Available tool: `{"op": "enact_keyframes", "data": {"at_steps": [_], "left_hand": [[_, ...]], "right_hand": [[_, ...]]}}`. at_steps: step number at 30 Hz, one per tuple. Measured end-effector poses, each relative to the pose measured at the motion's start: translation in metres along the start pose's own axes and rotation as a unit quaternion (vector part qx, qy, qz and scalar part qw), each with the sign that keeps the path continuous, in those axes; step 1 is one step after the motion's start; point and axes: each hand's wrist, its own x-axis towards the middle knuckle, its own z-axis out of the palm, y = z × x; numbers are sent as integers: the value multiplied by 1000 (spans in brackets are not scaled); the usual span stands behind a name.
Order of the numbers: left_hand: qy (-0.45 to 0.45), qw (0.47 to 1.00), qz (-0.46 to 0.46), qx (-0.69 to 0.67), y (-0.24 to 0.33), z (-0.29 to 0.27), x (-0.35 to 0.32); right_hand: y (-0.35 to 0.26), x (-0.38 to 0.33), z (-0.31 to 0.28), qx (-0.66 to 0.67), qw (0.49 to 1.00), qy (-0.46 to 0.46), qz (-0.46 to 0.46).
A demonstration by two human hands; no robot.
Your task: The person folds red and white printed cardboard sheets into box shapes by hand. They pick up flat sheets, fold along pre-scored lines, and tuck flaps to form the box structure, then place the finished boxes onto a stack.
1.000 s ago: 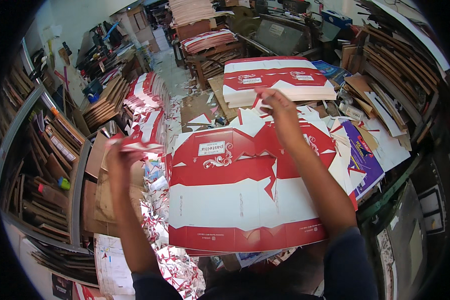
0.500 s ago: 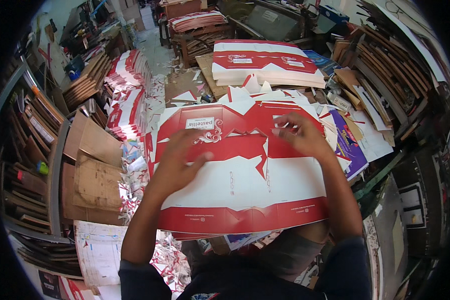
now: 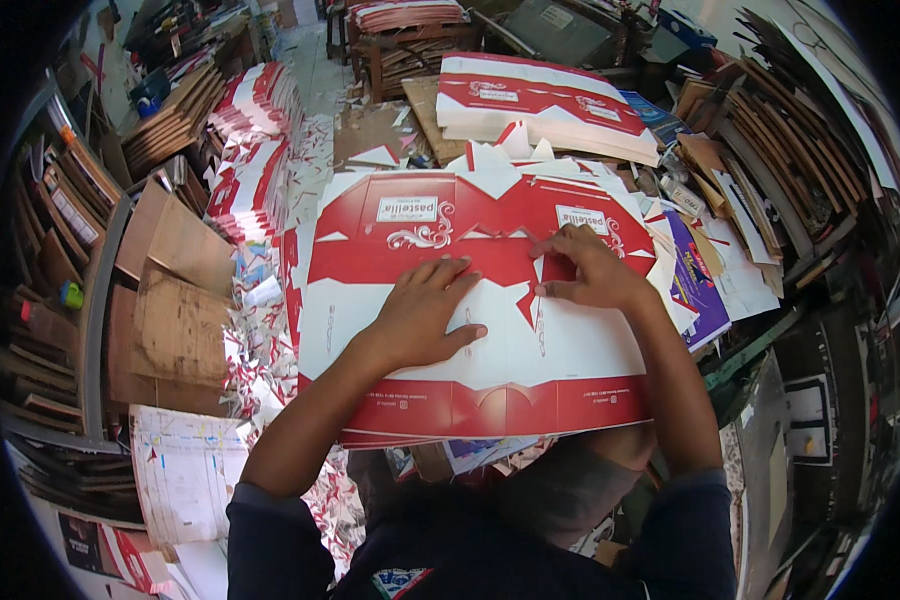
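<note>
A printed red-and-white cardboard box sheet [image 3: 390, 340] lies in front of me on a stack of similar sheets. My left hand [image 3: 425, 315] rests on its white band, palm down, fingers stretched and thumb spread. On the sheet's right half is my right hand [image 3: 590, 268], fingers bent, thumb and forefinger apart; I see nothing held between them. Just left of its thumb, a narrow pointed red strip [image 3: 526, 306] runs down from the cut-out between the two panels. White corner scraps [image 3: 492, 170] stick up past the sheet's far edge.
Another stack of printed sheets [image 3: 540, 100] stands beyond, at the far right. More stacks [image 3: 250, 180] and scattered paper offcuts lie on the left. Wooden cutting boards [image 3: 785, 150] lean at right; a shelf [image 3: 110, 320] stands left. A purple printed sheet [image 3: 700, 285] lies beside the work.
My left hand has come down and right onto the white band. The right hand has shifted slightly left and down, to beside the cut-out. The view has tilted slightly.
</note>
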Motion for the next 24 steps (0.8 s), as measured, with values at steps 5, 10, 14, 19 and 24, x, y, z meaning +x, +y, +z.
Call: {"op": "enact_keyframes", "data": {"at_steps": [5,10,14,19,24], "left_hand": [[-39,999,10,13,45,8,-45],[-48,998,-12,-25,65,10,-81],[-28,999,-14,-14,60,21,-91],[-7,1000,-13,-26,57,22,-97],[-9,1000,-12,-15,53,18,-99]], "right_hand": [[7,8,10,-8,998,-13,54],[-9,23,5,-35,988,-86,125],[-11,17,14,-24,998,-23,61],[-29,-1,21,-72,996,-15,43],[-46,-27,29,-55,998,14,25]]}}
